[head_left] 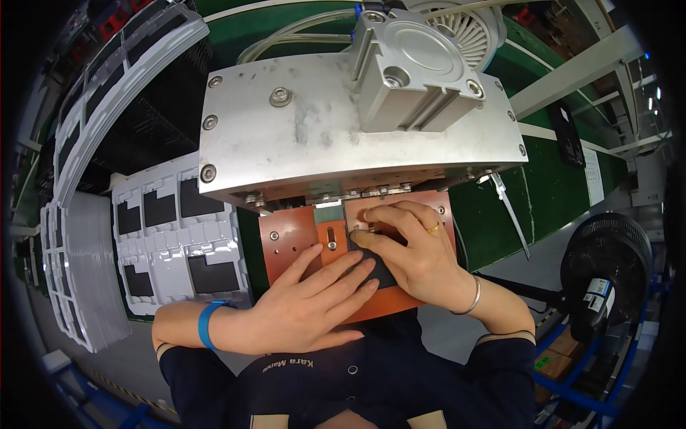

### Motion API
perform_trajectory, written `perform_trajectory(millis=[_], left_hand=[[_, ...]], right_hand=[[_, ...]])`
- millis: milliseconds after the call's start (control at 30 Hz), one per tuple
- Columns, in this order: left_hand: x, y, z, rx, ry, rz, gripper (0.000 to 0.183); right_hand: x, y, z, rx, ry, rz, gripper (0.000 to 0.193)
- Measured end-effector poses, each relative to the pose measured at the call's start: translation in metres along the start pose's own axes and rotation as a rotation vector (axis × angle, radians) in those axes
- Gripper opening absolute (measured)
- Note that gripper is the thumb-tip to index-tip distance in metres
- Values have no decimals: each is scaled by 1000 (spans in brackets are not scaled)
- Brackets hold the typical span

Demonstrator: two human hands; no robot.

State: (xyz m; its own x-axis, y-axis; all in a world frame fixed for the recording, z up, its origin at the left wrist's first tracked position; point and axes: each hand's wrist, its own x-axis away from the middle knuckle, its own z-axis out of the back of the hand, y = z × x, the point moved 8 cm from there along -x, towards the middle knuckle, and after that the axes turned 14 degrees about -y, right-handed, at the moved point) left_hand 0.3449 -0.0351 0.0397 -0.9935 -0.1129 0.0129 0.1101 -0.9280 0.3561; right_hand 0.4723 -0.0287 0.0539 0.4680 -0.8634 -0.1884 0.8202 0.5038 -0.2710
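A dark flat sheet (386, 273) lies on the orange-brown fixture plate (287, 227) under the metal press, partly covered by my hands. My left hand (304, 304) rests with its fingers stretched out, the fingertips on the sheet's left part. Over the sheet's right side, my right hand (418, 257) has bent fingers, with thumb and index tips close together at the upper part of the fixture. Whatever lies between those tips is too small to name. An orange slotted block (331, 242) with a screw sits beside the left fingertips.
The silver press block (343, 121) with an air cylinder (421, 64) overhangs the fixture. At left, a white tray (168, 247) carries black L-shaped pieces near stacked trays (89, 264). Calipers (509, 207) lie right on the green bench (493, 236); a black fan (607, 264) stands beyond.
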Motion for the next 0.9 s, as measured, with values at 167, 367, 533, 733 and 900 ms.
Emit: perform_trajectory(millis=[167, 367, 533, 733, 900], left_hand=[[1, -1, 1, 30, -14, 1, 68], [1, -3, 1, 64, -11, -2, 67], [0, -2, 3, 53, -10, -2, 64], [1, -2, 1, 54, 4, -14, 63], [1, -2, 1, 41, -17, 1, 65]], right_hand=[[6, 10, 13, -28, 54, -127, 34], [29, 9, 22, -149, -32, -142, 34], [13, 14, 11, -80, -11, -142, 28], [12, 5, 7, 96, -5, -109, 32], [7, 10, 6, 63, -48, -208, 33]])
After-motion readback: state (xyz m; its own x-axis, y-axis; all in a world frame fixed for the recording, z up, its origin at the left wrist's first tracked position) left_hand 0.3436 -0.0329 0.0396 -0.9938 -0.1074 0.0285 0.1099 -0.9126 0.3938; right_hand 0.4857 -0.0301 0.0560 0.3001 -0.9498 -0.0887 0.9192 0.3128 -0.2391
